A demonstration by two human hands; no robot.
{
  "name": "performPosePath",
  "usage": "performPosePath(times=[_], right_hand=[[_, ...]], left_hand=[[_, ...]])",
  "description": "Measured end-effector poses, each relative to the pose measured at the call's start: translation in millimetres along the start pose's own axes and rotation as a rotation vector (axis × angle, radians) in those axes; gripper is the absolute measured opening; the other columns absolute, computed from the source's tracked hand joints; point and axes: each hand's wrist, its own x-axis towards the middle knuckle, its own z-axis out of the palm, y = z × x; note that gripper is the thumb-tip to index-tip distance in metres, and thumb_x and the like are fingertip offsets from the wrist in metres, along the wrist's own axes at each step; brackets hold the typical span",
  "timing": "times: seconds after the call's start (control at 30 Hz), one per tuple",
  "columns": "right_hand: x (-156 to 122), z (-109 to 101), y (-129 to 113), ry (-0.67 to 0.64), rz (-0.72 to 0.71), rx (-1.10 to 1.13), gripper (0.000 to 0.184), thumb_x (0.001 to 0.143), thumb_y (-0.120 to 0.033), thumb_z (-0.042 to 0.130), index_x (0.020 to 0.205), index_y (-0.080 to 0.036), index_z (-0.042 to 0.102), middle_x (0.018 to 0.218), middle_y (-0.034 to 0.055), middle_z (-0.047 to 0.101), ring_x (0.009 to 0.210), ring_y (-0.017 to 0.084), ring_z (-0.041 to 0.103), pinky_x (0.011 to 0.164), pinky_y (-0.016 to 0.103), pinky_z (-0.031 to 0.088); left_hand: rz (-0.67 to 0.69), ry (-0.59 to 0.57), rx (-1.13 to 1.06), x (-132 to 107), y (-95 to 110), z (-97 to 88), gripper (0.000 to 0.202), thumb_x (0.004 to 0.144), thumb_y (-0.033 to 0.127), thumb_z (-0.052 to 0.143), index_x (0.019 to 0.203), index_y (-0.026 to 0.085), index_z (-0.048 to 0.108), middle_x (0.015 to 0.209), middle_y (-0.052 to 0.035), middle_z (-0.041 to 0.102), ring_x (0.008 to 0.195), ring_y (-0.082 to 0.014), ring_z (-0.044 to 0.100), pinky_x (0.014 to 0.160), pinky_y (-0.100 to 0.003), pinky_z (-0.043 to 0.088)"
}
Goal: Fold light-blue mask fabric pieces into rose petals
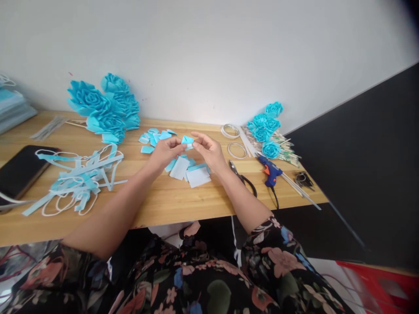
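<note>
Both my hands meet over the middle of the wooden table (170, 200). My left hand (165, 150) and my right hand (209, 150) pinch a small light-blue piece (187, 141) between their fingertips, just above the table. Under them lie several cut blue and white rectangles (193, 172). A scatter of small blue squares (153, 138) lies just behind my left hand.
Large blue paper flowers (104, 107) lean at the back left, smaller ones on sticks (266, 128) at the back right. Cut strips and elastic loops (78, 176) lie left, beside a black phone (21, 170). Scissors (242, 176), a blue glue gun (270, 171) and tape rolls (237, 150) lie right.
</note>
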Motion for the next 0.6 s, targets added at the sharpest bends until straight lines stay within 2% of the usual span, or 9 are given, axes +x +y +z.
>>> performPosePath(times=[0.23,0.47,0.53,0.6], right_hand=[[-1.3,-2.0,-4.0,-0.001,0.001,-0.042,0.042,0.090,-0.042,0.058,0.124,-0.020,0.064,0.087,0.0014,0.067,0.079,0.014,0.060,0.076,0.028,0.053],[-0.5,0.9,-3.0,0.023,0.028,0.007,0.042,0.085,-0.039,0.062,0.122,-0.020,0.065,0.085,0.0000,0.067,0.081,0.014,0.062,0.079,0.027,0.053],[3.0,-6.0,-5.6,0.049,0.010,-0.023,0.039,0.086,-0.037,0.060,0.121,-0.020,0.066,0.084,0.0006,0.068,0.080,0.013,0.063,0.078,0.027,0.054],[7.2,-22.1,-10.4,0.112,-0.009,-0.053,0.038,0.088,-0.036,0.057,0.121,-0.020,0.065,0.085,0.0012,0.069,0.078,0.012,0.063,0.074,0.025,0.054]], left_hand=[[0.010,0.044,0.025,0.5,-0.8,-0.7,0.020,0.069,0.035,0.070,0.070,0.016,0.062,0.060,0.0030,0.055,0.054,-0.0092,0.047,0.055,-0.023,0.038],[0.034,-0.019,0.107,-0.2,-1.7,0.3,0.018,0.071,0.033,0.070,0.075,0.016,0.068,0.063,0.0007,0.063,0.057,-0.0104,0.052,0.055,-0.022,0.040],[0.036,0.001,0.126,0.3,-2.2,-1.0,0.016,0.072,0.031,0.069,0.070,0.016,0.067,0.060,0.0007,0.062,0.054,-0.0096,0.051,0.054,-0.022,0.039],[0.033,0.032,0.095,1.1,-2.6,-2.4,0.014,0.072,0.029,0.069,0.068,0.016,0.067,0.060,0.0007,0.063,0.053,-0.0089,0.050,0.054,-0.021,0.040]])
